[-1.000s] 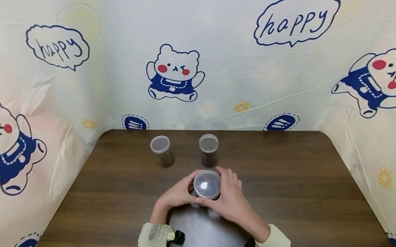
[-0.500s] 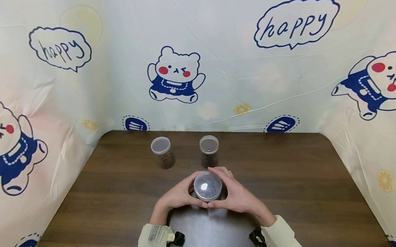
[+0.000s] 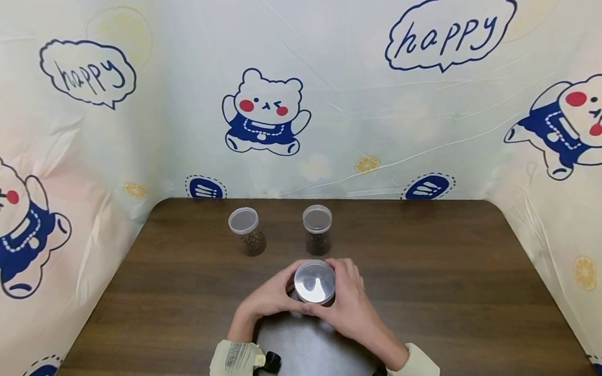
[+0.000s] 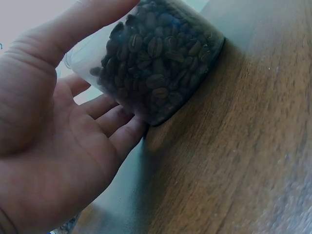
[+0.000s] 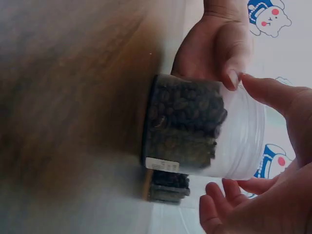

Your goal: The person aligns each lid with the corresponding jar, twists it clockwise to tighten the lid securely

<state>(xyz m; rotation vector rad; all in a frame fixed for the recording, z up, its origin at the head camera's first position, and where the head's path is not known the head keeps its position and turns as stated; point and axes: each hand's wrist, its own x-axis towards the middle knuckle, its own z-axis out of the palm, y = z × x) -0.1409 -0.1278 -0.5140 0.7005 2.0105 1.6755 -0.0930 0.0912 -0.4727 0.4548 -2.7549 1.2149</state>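
Note:
A clear plastic jar of coffee beans (image 5: 183, 109) stands upright on the wooden table, between both hands. Its round clear lid (image 3: 315, 282) is on top and catches a bright reflection. The left hand (image 3: 272, 292) curls round the jar's near left side; in the left wrist view its thumb and fingers lie against the wall beside the beans. From the right, the right hand (image 3: 349, 303) grips the lid's rim, thumb in front and fingers behind. Both thumbs meet at the near side of the jar. A small white label (image 5: 163, 165) shows low on the jar.
Behind the hands stand two smaller lidded jars with dark contents, one at the back left (image 3: 252, 242) and one at the back middle (image 3: 318, 242). A printed cloth (image 3: 337, 98) hangs round the back and sides of the table (image 3: 455, 289).
The right hand's fingers spread round the lid half a second ago, and the hand has since turned back against its right side. The lid's reflection has changed shape. The left hand stays put.

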